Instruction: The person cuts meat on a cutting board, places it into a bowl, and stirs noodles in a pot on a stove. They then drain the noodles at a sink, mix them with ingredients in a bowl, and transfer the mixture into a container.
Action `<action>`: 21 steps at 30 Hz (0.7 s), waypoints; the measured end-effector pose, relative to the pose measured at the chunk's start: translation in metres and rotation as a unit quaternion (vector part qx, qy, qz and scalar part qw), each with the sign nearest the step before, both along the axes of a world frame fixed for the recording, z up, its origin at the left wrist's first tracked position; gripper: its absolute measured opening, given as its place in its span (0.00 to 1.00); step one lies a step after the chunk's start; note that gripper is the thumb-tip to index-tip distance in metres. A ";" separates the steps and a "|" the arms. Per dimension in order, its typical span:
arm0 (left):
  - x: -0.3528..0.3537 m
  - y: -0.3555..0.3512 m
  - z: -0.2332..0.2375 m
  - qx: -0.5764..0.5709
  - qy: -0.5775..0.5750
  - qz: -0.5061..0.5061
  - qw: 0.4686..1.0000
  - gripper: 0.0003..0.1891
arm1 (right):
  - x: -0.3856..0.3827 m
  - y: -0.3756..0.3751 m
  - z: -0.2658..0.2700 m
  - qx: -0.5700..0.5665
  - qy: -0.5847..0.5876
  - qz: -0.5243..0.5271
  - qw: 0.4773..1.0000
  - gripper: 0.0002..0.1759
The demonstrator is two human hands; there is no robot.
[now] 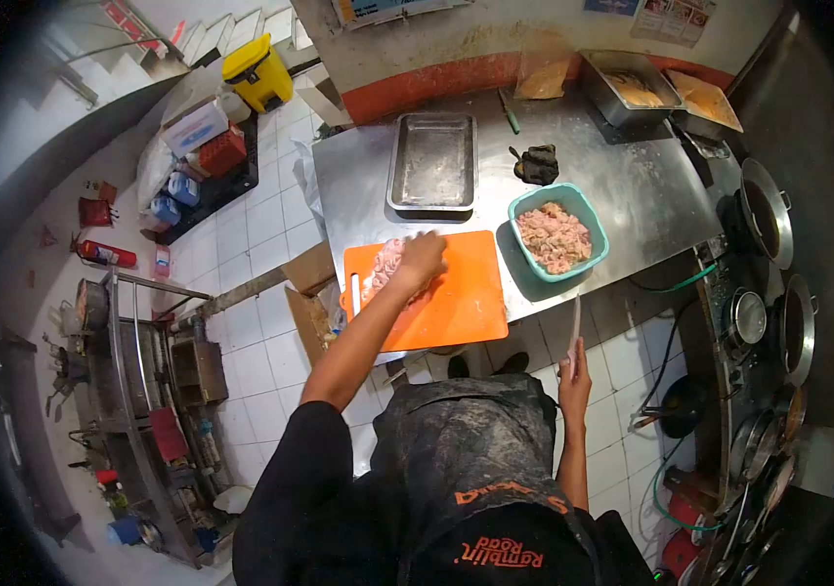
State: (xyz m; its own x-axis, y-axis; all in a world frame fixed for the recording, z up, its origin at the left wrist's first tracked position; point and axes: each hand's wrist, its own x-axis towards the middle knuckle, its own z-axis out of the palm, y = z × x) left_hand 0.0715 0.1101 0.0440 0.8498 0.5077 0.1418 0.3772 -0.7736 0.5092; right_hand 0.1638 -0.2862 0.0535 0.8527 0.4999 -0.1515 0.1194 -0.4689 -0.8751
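Orange board with raw meat beneath the left hand; knife in the right

Orange cutting board (470, 308), lying flat at the near left part of a metal table (646, 210), its near edge reaching the table's near edge. Pale pink raw meat (384, 266) lies in a heap on the far left part of the board. The left hand (424, 260) rests over the right side of this heap, back upward and fingers bent downward; whether they pinch any meat cannot be told, as the hand covers them. The right hand (574, 369), near and to the right of the board, is closed around the handle of a knife (576, 324); the blade points away from the body, just short of a turquoise tub (600, 239).

The tub stands right of the board, apart from it, and holds a mound of chopped meat (556, 237). Beyond the board lies a shallow metal tray (433, 161). Farther right are a crumpled black cloth (536, 164) and a green-handled tool (512, 119). At the far right corner stands a deep metal pan (645, 116) with tan contents.
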 end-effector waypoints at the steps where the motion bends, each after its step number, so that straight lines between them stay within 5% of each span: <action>1: -0.019 -0.002 0.015 0.089 0.157 -0.021 0.983 0.18 | -0.002 -0.001 0.002 -0.012 0.007 -0.007 1.000 0.32; 2: -0.031 -0.006 0.023 0.174 0.308 -0.041 0.934 0.18 | -0.003 -0.004 -0.007 -0.005 0.031 -0.018 0.999 0.32; 5: -0.037 -0.002 0.006 0.120 0.263 -0.026 0.957 0.19 | 0.001 -0.015 -0.046 -0.030 -0.017 0.015 0.999 0.32; 9: -0.027 0.016 0.018 -0.004 0.339 -0.024 0.941 0.19 | -0.005 0.002 -0.021 0.000 0.030 0.015 0.999 0.33; 12: -0.042 0.028 0.010 0.015 0.208 -0.051 0.977 0.20 | 0.006 0.010 -0.033 0.011 -0.035 0.041 0.998 0.33; 14: -0.058 0.026 0.026 0.119 0.062 0.138 0.981 0.20 | 0.008 0.014 -0.025 0.013 -0.057 0.055 0.997 0.34; 17: -0.069 0.054 -0.020 -0.002 0.163 0.179 0.970 0.24 | 0.002 0.022 -0.010 0.012 -0.068 0.057 0.996 0.33; 21: -0.075 0.059 -0.006 -0.111 0.120 0.157 0.974 0.21 | -0.006 0.023 0.009 0.017 -0.047 0.076 0.996 0.32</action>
